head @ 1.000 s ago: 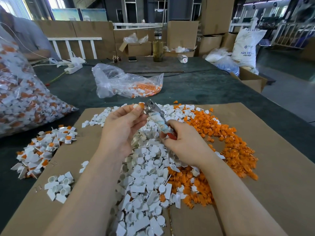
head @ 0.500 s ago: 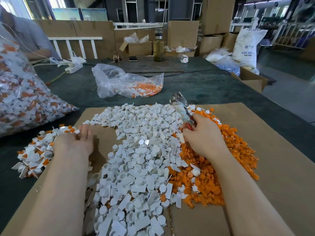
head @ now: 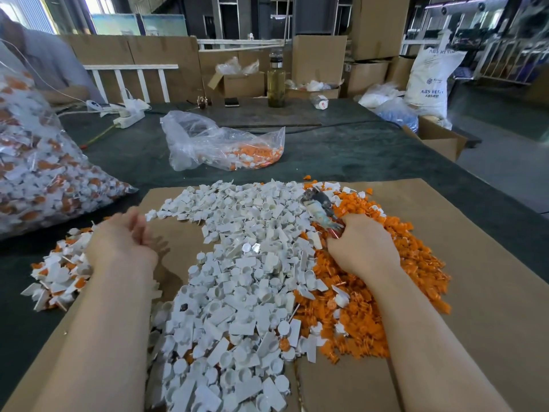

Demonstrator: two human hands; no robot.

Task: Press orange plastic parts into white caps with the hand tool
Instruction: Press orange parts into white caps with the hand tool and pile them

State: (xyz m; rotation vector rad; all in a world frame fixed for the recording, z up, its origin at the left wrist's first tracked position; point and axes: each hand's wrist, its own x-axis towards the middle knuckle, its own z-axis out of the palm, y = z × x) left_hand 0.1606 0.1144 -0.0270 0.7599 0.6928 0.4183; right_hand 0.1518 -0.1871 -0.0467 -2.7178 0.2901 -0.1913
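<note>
- Gripping the hand tool [head: 322, 210], the right hand [head: 361, 248] sits right of centre in the frame, fingers curled round its red handles; the worn metal head juts up and left over the piles.
- Left hand [head: 124, 236] hovers at centre left, fingers loosely curled, holding nothing, just above bare cardboard [head: 481, 263].
- White caps [head: 237, 278], small glossy round cups with flat rectangular tabs, form a broad heap down the frame's middle.
- Orange plastic parts [head: 416, 263], small and knobbly, lie heaped right of the caps, under and around the right hand; the two piles touch and mix at their border.
- A smaller heap of assembled pieces [head: 56, 272], white with orange, lies at lower left, spilling off the cardboard's edge.
- A big clear bag [head: 38, 173] stuffed with white-and-orange pieces fills the left edge; a crumpled, nearly empty plastic bag [head: 219, 141] lies beyond the caps.
- The surface [head: 356, 156] is covered in dark green cloth; a glass bottle [head: 276, 81], a power strip [head: 129, 118], cardboard boxes [head: 319, 58] and a white sack [head: 429, 81] stand at the top of the frame.
</note>
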